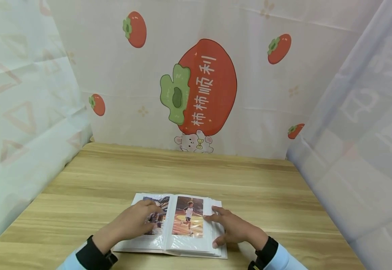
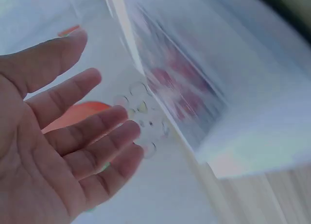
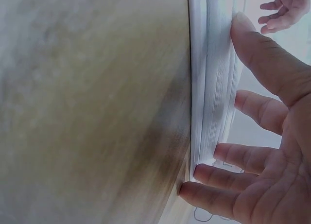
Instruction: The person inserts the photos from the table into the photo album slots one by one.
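Note:
A photo album (image 1: 185, 243) lies spread on the table with a photo on each facing page. The right page's photo (image 1: 189, 216) shows a running child; the left page's photo (image 1: 160, 202) is partly hidden behind my left hand (image 1: 133, 223). That hand is over the left page, and the left wrist view shows its fingers (image 2: 90, 161) loosely extended, holding nothing. At the album's right edge is my right hand (image 1: 234, 227), with fingers (image 3: 214, 199) and thumb (image 3: 267, 54) spread along the stacked page edges (image 3: 214, 78) in the right wrist view.
The wooden table (image 1: 182, 170) extends around the album. A white printed cloth (image 1: 114, 75) hangs along the back edge, with more cloth on the left (image 1: 23, 112) and right (image 1: 361, 131) sides. Each wrist has a black strap (image 1: 92, 255).

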Motion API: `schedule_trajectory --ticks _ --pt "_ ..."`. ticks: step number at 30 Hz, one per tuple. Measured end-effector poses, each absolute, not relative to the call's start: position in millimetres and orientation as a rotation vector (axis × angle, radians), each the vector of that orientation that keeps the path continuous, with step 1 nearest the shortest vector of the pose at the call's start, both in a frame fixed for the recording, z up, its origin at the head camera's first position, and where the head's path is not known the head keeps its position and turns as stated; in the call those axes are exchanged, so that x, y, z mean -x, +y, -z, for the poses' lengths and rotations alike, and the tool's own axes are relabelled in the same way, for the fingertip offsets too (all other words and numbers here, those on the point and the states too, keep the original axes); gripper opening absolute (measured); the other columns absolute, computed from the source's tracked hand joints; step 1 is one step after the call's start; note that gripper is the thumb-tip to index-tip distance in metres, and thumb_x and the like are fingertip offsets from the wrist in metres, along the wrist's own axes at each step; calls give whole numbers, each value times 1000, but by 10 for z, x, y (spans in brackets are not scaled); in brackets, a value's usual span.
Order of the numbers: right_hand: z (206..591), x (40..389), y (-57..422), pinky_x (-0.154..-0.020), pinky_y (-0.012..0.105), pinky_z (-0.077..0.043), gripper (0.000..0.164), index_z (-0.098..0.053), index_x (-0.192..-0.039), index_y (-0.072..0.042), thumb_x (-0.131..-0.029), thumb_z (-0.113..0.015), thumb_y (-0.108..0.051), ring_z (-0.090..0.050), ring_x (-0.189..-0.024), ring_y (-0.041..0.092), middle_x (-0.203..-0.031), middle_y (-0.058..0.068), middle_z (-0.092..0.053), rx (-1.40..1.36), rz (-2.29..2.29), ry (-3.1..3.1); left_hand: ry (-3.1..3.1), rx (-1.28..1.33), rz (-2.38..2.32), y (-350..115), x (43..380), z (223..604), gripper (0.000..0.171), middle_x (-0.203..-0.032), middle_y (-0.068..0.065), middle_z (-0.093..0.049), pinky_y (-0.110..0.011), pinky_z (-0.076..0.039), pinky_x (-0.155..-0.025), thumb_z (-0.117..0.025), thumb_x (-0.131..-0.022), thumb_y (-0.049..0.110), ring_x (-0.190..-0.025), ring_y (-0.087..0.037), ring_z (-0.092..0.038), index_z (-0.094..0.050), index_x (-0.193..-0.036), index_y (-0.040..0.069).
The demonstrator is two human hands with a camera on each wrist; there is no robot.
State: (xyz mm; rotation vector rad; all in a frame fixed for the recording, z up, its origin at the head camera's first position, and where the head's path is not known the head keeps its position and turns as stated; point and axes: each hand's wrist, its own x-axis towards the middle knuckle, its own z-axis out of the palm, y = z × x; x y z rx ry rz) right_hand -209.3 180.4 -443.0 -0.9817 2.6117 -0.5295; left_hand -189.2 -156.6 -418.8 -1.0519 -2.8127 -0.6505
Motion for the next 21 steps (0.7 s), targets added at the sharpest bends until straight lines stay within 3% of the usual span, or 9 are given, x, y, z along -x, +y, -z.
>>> schedule_trajectory --ticks 21 --pt "4439 2085 1796 -94 52 -36 71 -50 -136 -17 -73 -75 -40 -31 -128 40 -145 20 -28 965 559 2609 -2952 746 565 -1991 2416 4316 33 -108 -18 -62 -50 -42 -85 -71 -80 10 -103 -38 -55 -62 -109 -2"
